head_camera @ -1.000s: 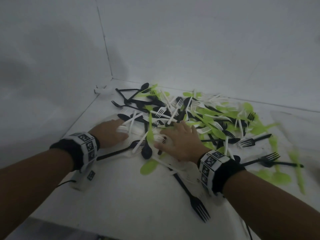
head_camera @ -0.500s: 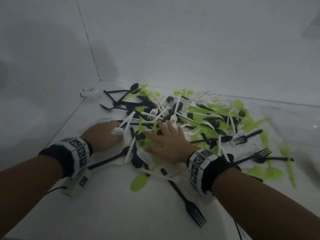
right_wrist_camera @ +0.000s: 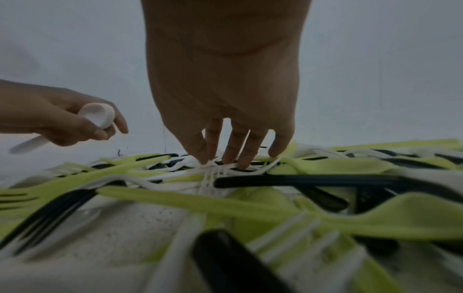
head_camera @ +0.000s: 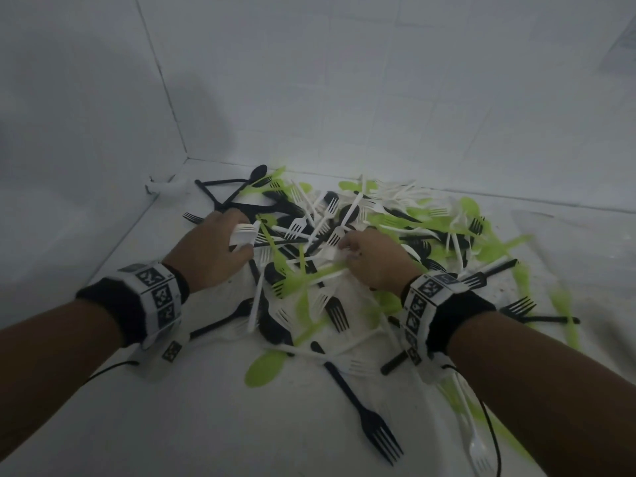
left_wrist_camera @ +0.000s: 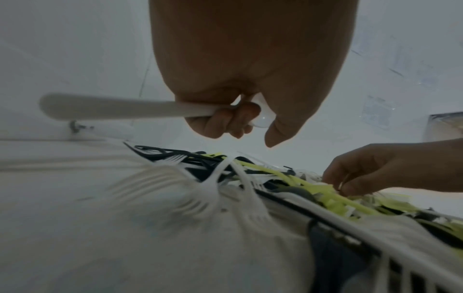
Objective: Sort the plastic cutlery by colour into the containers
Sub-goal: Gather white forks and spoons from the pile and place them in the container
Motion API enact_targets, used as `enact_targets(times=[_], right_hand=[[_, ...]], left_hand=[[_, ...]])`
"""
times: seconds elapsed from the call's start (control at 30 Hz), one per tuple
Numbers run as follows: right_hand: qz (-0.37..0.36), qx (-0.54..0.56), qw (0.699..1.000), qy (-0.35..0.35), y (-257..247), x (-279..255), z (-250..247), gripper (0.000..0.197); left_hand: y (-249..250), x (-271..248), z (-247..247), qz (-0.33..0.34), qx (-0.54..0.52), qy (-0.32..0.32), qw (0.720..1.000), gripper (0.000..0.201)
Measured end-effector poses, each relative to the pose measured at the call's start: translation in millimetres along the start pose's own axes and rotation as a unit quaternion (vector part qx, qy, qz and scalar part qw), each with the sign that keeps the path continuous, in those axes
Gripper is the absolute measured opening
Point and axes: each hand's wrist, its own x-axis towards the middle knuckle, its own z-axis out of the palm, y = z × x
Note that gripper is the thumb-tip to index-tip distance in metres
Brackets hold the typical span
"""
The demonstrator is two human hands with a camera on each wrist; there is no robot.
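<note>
White counter [head_camera: 192, 425]: cutlery pile [head_camera: 378, 242] under hands (spoon [left_wrist_camera: 120, 108] in left [head_camera: 210, 249]).

Black, white, lime-green cutlery [head_camera: 344, 242]

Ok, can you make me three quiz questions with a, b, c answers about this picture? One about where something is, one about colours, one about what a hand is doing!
1. Where does the lone black fork lie?
a) nearest the camera, apart from the pile
b) in the far corner
c) in the left hand

2. Which colours are in the pile?
a) red, blue, white
b) green, black, white
c) only black

3. What does the left hand hold?
a) nothing
b) a white spoon
c) a green fork

Answers: 1a, it lies alone in front of the pile. 2b, those three colours show. 3b, the fingers curl round its handle.
</note>
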Motion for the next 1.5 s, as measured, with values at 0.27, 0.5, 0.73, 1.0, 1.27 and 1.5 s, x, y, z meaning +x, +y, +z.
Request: enact_targets(times=[0.27,0.5,0.73,1.0,1.27,1.5], right_hand=[[-0.020,-0.078,0.997,0.017,-6.6,5.4,1.0,0.034],[0.029,0.104,0.977,0.182,14.4,3.8,-17.8,0.035],[0.144,0.390,0.851,0.320,33.1,4.9,-29.6,0.023],[0.130,0.499,0.770,0.375,45.0,7.6,-43.5,0.008],[0.064,0.491,0.813,0.305,18.6,1.5,-47.2,0.024],[-0.003,0.577,0.800,0.165,-33.3,-9.9,-29.6,0.040]], left_hand=[[38.2,26.1,10.0,0.075,0.078,-0.079,0.991,0.046],[77.2,77.5,26.1,0.103,0.195,-0.186,0.958,0.063],[98.6,76.4,44.5,0.137,0.189,-0.266,0.935,0.038],[64.4,68.6,20.9,0.156,0.230,-0.246,0.929,0.042],[59.7,63.2,11.0,0.058,-0.040,-0.103,0.992,0.024],[101.5,54.3,10.5,-0.092,-0.440,-0.103,0.887,0.023]])
